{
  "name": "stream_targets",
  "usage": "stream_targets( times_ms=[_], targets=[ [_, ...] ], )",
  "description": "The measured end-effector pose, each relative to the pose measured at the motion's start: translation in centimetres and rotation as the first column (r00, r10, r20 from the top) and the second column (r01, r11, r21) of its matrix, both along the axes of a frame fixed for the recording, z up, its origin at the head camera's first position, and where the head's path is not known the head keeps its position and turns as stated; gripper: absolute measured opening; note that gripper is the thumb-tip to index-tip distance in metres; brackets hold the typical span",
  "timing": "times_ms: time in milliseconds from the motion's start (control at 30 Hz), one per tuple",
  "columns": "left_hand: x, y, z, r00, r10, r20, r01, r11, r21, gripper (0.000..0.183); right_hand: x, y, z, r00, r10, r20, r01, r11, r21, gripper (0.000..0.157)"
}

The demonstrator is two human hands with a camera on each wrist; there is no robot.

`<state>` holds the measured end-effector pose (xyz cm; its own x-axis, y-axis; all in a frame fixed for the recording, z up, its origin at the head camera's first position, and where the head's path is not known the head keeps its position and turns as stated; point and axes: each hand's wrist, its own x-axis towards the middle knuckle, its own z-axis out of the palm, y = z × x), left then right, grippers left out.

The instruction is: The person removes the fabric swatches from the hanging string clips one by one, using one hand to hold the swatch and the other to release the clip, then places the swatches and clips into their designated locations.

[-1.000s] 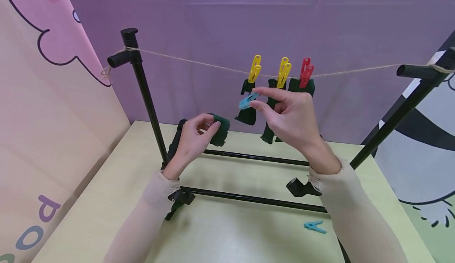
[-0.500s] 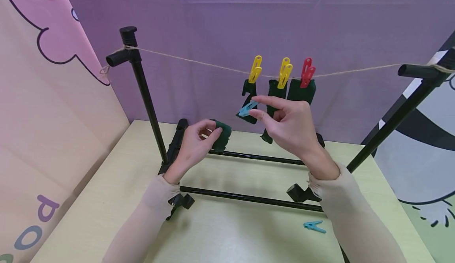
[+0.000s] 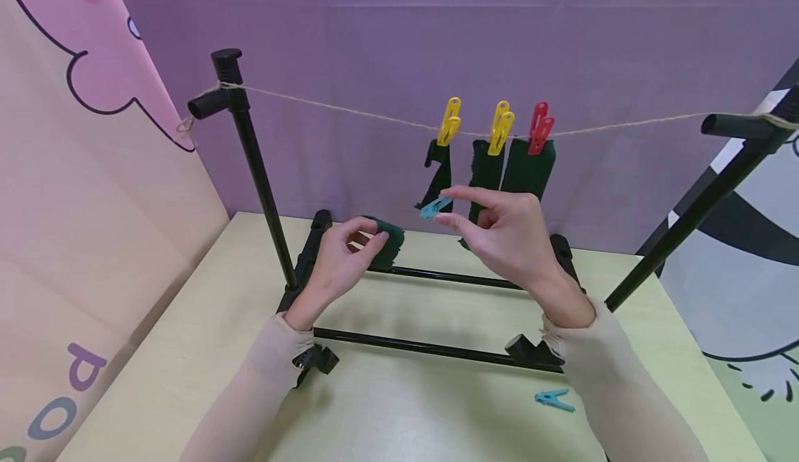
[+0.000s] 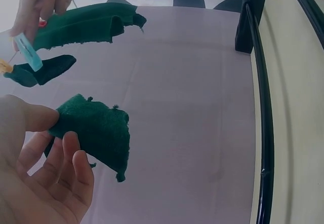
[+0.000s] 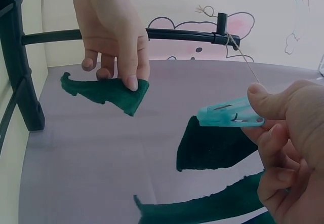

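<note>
My left hand pinches a small dark green cloth piece by its edge between thumb and fingers; the rest of it hangs free. To its right, my right hand grips a light blue clothespin by its handles, thumb against index finger. In the right wrist view the blue clothespin overlaps a hanging green cloth. Behind the right hand, dark green cloths hang from a twine line, held by two yellow clothespins and one red clothespin.
The twine is tied between two black posts of a tube frame standing on a pale table. Low crossbars run beneath the hands. Another blue clothespin lies on the table at front right. A purple backdrop is behind.
My right hand has sunk lower with the blue clothespin, showing more of the hanging cloths behind it. The left hand, with its cloth, has come down a little too.
</note>
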<state>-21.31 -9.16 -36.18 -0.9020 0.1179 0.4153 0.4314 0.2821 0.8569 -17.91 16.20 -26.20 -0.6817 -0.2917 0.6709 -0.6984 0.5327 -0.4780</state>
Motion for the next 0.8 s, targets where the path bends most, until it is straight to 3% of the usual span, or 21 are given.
stream_targets(
  times_ms=[800],
  targets=[
    [0.8, -0.3, -0.7, 1.0, 0.0, 0.006, 0.0, 1.0, -0.027, 0.016, 0.2, 1.1, -2.6, 1.0, 0.021, 0.014, -0.021, 1.0, 0.021, 0.032]
  ],
)
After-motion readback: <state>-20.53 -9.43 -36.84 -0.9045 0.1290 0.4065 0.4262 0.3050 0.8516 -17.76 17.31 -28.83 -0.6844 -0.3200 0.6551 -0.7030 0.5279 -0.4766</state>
